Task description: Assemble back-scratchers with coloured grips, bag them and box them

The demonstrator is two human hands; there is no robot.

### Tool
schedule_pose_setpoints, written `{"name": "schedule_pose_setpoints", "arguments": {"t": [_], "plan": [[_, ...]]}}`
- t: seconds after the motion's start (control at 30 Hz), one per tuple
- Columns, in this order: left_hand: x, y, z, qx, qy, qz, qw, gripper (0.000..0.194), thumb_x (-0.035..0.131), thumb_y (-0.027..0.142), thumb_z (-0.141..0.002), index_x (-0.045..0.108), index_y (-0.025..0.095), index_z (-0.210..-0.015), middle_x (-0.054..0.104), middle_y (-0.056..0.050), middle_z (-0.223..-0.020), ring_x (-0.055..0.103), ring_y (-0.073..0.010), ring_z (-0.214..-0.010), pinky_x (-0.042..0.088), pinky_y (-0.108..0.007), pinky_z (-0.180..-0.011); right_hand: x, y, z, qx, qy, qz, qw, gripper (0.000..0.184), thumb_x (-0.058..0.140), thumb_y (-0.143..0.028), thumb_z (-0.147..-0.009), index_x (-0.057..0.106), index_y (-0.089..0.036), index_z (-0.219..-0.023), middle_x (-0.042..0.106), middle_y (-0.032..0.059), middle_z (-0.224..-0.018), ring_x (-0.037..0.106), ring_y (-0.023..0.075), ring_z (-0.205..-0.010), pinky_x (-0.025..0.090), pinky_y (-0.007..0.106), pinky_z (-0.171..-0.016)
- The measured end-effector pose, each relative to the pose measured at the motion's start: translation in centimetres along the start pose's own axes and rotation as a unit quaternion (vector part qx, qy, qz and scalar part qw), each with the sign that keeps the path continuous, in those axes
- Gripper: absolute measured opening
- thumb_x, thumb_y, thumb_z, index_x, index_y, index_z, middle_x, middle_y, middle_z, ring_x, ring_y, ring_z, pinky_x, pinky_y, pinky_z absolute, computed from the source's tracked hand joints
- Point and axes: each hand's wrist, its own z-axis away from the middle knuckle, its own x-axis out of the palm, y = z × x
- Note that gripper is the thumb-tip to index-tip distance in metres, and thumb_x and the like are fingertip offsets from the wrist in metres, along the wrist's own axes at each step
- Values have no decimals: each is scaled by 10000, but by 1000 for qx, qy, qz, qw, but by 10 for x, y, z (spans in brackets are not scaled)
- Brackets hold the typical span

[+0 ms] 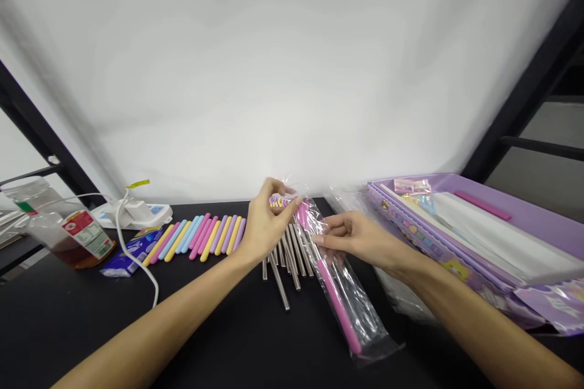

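A long clear plastic bag [365, 310] slants across the black table, with a pink-handled stick [340, 310] inside it. The stick has a silvery middle, and more pink shows near the bag's upper end. My left hand [269, 219] is closed in a pinch at that upper end, thumb and fingertips on the plastic. Lower down, my right hand [351, 234] pinches the bag's middle, its fingers partly behind the film. Several metal tubes [292, 255] lie loosely beneath and beside my left hand. Left of it is a row of pink, yellow, blue and purple sticks [205, 237].
On the right stands a purple box [438, 182] holding wrapped items, with more clear bags [401, 292] beside it. At left are a plastic jar [73, 231], a blue packet [132, 255], a power strip [155, 216] and a white cable [121, 231]. A pale wall [274, 73] rises behind.
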Motion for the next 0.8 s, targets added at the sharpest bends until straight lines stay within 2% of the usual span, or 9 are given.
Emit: {"name": "schedule_pose_setpoints", "arguments": {"t": [0.07,0.1,0.17,0.2,0.3,0.37,0.43,0.57,0.8], "plan": [[0,1,1,-19,-12,-28,999,283,643,421,-863,494,195,-948,607,-16,-1000,337,32,-440,277,-148,-403,-3,-2,1,-4,33,39,999,332,703,-468,-801,610,-155,-742,635,28,-658,586,148,-606,470,285,-585],[0,2,1,-30,-20,-39,999,286,643,425,-863,528,194,-986,609,-16,-968,308,33,-427,238,-151,-391,-5,-3,2,-23,75,66,995,330,690,-481,-809,622,-160,-770,638,33,-689,598,159,-639,489,297,-607],[-1,4,2,-44,-42,-44,997,353,649,408,-861,539,223,-1141,613,-28,-1005,327,31,-420,233,-153,-385,-9,-6,5,-95,171,126,973,315,661,-493,-829,650,-178,-823,654,59,-829,629,188,-769,522,322,-684],[-1,5,2,-46,-55,-40,997,414,651,392,-861,513,246,-1223,604,-45,-1084,369,28,-431,258,-153,-390,-10,-7,6,-134,201,156,958,298,641,-487,-847,670,-190,-850,654,75,-936,634,203,-858,532,332,-734],[0,7,5,-48,-105,-17,993,598,665,345,-852,394,319,-1384,471,-96,-1358,510,9,-516,374,-164,-435,-13,-9,8,-197,192,226,935,252,560,-428,-915,720,-263,-1017,566,82,-1276,569,248,-1152,530,363,-868],[2,9,7,-49,-140,2,989,677,673,322,-846,333,363,-1429,426,-106,-1401,521,10,-525,392,-172,-443,-13,-7,7,-205,176,244,931,277,528,-387,-936,702,-305,-1136,526,63,-1370,523,259,-1240,524,385,-912],[3,10,8,-45,-165,25,985,719,675,300,-844,289,403,-1442,442,-103,-1376,498,18,-502,364,-170,-424,-14,-3,5,-208,174,228,935,301,538,-366,-933,682,-304,-1190,581,61,-1327,556,255,-1207,530,401,-916],[3,11,9,-44,-186,49,980,724,682,270,-836,256,434,-1397,463,-89,-1334,515,12,-495,349,-166,-417,-17,3,1,-189,211,138,949,345,619,-383,-888,678,-251,-1201,707,65,-1090,663,227,-977,557,413,-869],[0,12,9,-38,-224,22,974,467,640,269,-866,381,322,-1252,447,-91,-1379,436,53,-446,273,-141,-374,-16,-2,1,-161,203,101,961,388,666,-424,-843,685,-225,-1176,711,69,-992,659,232,-961,560,408,-855]]}}
